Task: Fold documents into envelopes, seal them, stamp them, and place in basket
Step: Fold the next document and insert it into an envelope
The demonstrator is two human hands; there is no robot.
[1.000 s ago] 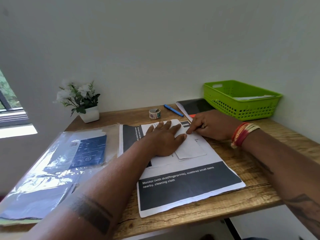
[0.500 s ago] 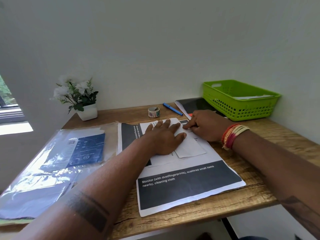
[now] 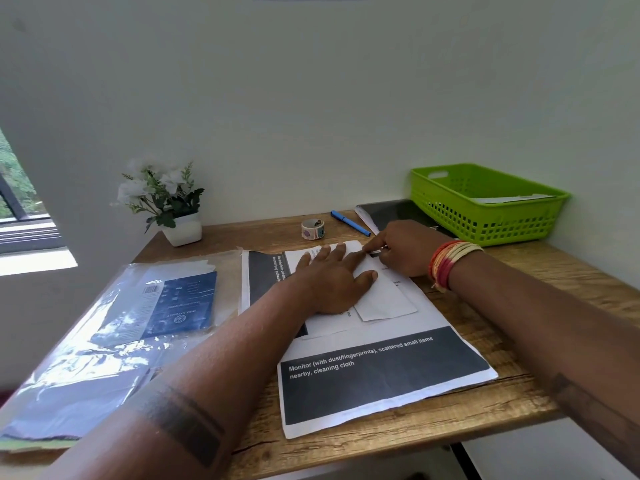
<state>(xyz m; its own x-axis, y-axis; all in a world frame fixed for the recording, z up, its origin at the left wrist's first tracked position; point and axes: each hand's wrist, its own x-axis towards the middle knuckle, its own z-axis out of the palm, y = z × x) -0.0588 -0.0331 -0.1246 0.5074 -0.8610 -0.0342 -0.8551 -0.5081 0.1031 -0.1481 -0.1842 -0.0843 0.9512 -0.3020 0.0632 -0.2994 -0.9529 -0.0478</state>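
A folded white document lies on top of larger printed sheets in the middle of the wooden desk. My left hand lies flat on the folded paper, fingers spread, holding it down. My right hand is beside it, fingers curled, its fingertip pressing along the paper's far edge. A green plastic basket stands at the back right with a white envelope inside. A roll of stickers stands at the back middle.
A blue pen and a black notebook lie at the back near the basket. A clear plastic packet with a blue card covers the desk's left side. A small white flower pot stands at the back left by the wall.
My right hand has slid away from me along the paper's edge toward its far corner. My left hand has stayed flat on the paper.
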